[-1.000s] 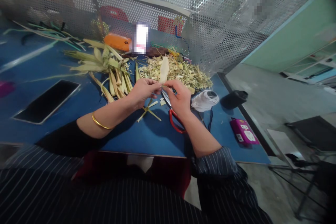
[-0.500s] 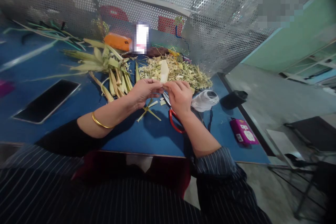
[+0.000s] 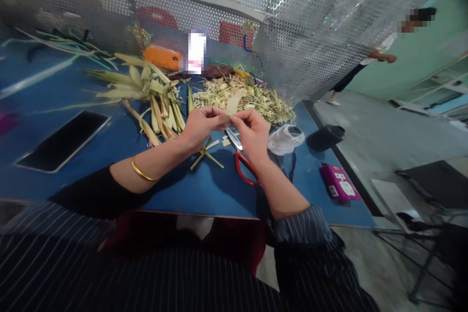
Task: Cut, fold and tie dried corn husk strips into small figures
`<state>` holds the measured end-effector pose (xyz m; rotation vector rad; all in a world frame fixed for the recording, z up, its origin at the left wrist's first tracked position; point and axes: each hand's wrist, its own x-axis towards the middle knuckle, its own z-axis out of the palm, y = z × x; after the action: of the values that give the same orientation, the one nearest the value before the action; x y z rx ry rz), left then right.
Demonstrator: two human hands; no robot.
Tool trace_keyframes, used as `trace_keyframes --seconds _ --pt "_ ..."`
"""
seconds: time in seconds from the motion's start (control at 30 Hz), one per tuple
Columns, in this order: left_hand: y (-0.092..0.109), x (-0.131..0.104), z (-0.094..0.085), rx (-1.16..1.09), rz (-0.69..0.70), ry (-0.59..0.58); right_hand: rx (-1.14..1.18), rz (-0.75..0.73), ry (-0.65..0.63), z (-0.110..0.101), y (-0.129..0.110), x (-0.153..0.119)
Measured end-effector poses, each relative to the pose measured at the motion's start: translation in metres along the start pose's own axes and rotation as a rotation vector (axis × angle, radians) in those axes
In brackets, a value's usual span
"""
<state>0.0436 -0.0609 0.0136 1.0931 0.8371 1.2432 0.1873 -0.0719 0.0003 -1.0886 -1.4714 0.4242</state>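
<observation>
Between my fingertips stands a pale piece of corn husk [image 3: 235,101], its broad end pointing away from me. My left hand [image 3: 203,126] pinches its lower end from one side, and my right hand [image 3: 253,134] pinches it from the other, so the fingertips meet. Just below lie red-handled scissors [image 3: 244,168], partly under my right hand. A small star-like piece of knotted husk strips [image 3: 206,153] rests on the table beneath my left hand. Little pale scraps [image 3: 226,141] sit beside the scissors' blades.
A heap of husk shreds [image 3: 256,100] lies behind my hands, with whole corn husks [image 3: 146,85] to its left. A phone [image 3: 64,141] lies at left. White thread [image 3: 287,139], a black spool [image 3: 325,137] and a purple packet [image 3: 340,183] stand at right. Behind the mesh, a person [image 3: 365,63] is walking.
The husk piece's upper end now bends to the right, and my right hand has turned slightly, baring the scissors' blades. A person has come into sight at upper right.
</observation>
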Motion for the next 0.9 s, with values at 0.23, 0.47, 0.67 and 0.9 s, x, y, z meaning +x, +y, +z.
trace_keyframes --seconds 0.23,0.47,0.67,0.9 --pt "-0.0018 -0.0001 0.0024 0.062 0.055 0.029 0.087 0.129 0.043 0.0005 0.0019 0.0034" --pt "-0.0035 -0.0003 0.0008 0.11 0.121 -0.009 0.153 0.153 0.035 0.0009 0.0042 0.0034" --pt "0.0012 0.001 0.0 0.072 0.018 0.0 0.168 0.14 -0.025 -0.0003 0.0051 0.0052" --pt "0.0033 0.0031 -0.0029 -0.046 -0.138 0.024 -0.119 -0.214 -0.096 -0.0061 0.0046 0.0038"
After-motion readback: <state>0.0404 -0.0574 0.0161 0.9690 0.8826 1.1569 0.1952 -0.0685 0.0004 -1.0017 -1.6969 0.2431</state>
